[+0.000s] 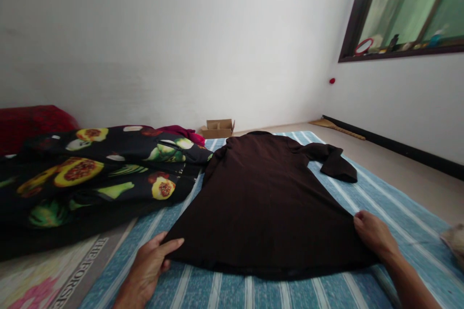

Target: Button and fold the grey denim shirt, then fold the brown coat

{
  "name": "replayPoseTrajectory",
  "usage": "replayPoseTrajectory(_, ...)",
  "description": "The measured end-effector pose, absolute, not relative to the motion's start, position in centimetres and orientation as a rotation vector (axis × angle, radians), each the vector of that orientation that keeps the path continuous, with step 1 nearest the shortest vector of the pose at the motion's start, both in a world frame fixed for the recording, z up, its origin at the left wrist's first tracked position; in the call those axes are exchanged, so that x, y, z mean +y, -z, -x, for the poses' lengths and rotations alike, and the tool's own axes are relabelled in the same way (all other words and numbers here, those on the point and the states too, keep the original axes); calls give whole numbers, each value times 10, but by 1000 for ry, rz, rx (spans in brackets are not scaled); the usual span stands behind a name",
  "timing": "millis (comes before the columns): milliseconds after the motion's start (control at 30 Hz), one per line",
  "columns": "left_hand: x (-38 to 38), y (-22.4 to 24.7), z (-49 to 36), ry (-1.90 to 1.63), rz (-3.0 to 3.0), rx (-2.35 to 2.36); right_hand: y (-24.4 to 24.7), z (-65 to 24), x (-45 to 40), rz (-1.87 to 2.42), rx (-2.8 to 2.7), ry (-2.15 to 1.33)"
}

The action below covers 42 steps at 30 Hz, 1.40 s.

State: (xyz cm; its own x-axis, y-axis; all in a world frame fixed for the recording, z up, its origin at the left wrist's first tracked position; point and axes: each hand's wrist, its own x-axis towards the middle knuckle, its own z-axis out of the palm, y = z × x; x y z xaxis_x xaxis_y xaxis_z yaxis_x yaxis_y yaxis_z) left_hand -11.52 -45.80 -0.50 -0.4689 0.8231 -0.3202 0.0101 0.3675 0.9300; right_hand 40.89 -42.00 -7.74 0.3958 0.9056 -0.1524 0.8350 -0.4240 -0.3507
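A dark brown long garment [268,207], which looks like a dress or tunic, lies spread out with its collar at the far end and its wide hem towards me. Its right sleeve is bent out to the side; the left one is mostly hidden along the body. My left hand [150,263] pinches the hem's left corner between thumb and fingers. At the right edge near the hem, my right hand [373,234] grips the cloth with closed fingers. Between both hands the hem looks stretched fairly straight. Underneath is a blue and white striped sheet [213,289].
Dark cloth with fruit prints [119,169] is heaped on the left, beside a red bundle [36,125]. A small cardboard box [218,128] stands by the wall. A window [409,9] with small items on its sill is at upper right. A printed mat [72,270] shows at lower left.
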Motion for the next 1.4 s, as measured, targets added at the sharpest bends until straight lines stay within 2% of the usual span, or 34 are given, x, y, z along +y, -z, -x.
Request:
replayPoseTrajectory(267,-462,1,111,-1159,-791,1879,85,-421,-419,2425,-1559,-484)
replayPoseTrajectory(567,-468,-8,103,-1135,-1242,2110,90,-432,-420,2419,-1553,-511)
replayPoseTrajectory(800,-472,-6,97,-1270,-1248,1962,89,-432,-420,2412,-1584,-453)
replayPoseTrajectory(1000,-474,-5,99,-1158,-1438,2098,94,-434,-419,2409,-1581,-416)
replayPoseTrajectory(1400,-472,-3,98,-1053,-1407,2265,94,-433,-418,2423,-1570,-431)
